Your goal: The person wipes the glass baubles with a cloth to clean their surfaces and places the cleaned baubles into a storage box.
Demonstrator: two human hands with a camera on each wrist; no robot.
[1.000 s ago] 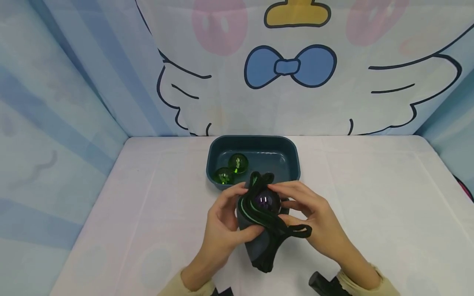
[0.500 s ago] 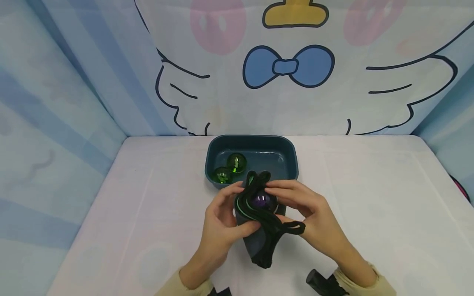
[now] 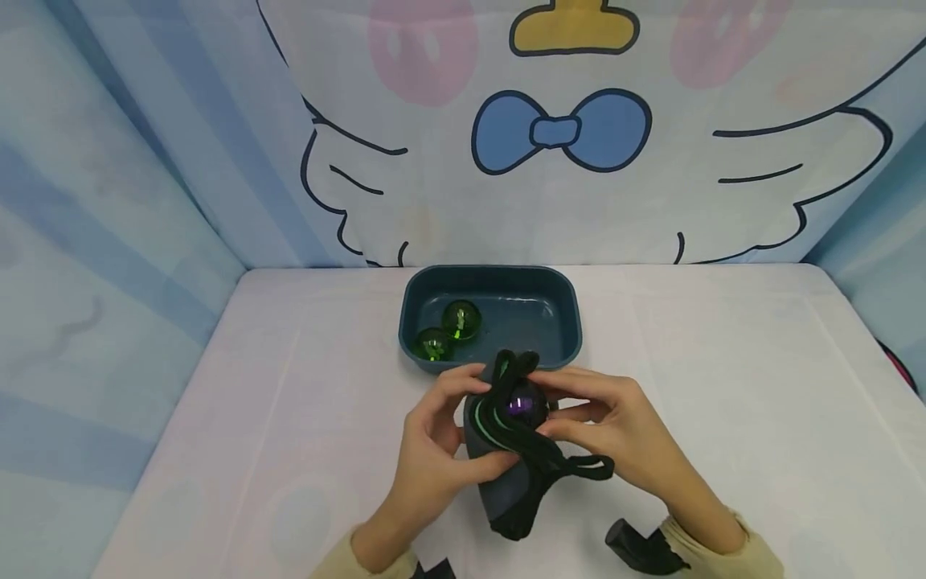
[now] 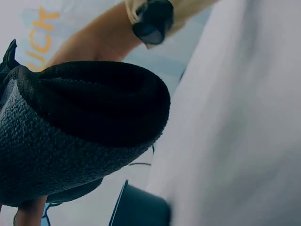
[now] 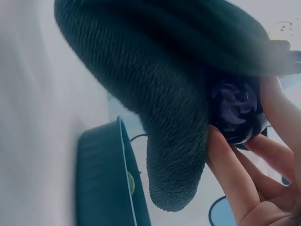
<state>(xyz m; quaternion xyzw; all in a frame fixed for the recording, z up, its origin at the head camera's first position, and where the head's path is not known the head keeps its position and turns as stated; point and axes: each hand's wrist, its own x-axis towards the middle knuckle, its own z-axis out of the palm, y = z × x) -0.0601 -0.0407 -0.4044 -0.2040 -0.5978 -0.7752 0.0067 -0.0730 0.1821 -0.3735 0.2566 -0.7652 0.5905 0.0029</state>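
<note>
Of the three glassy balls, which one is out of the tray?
The purple glassy ball, held by both hands at the dark knitted pouch; the two green glassy balls lie in the dark teal tray.

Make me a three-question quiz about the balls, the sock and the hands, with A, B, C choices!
1. Where do the green glass balls lie?
A. in the dark teal plastic tray
B. on the tablecloth
C. in a hand

2. What colour is the ball at the mouth of the dark grey knitted sock?
A. red
B. purple
C. yellow

3. How is the sock held?
A. lying untouched
B. by one hand only
C. by the left hand and right hand together

Answers: 1 A, both green balls sit in the tray's left part. 2 B, it shines purple in the head and right wrist views. 3 C, fingers of both hands grip the sock's opening.
</note>
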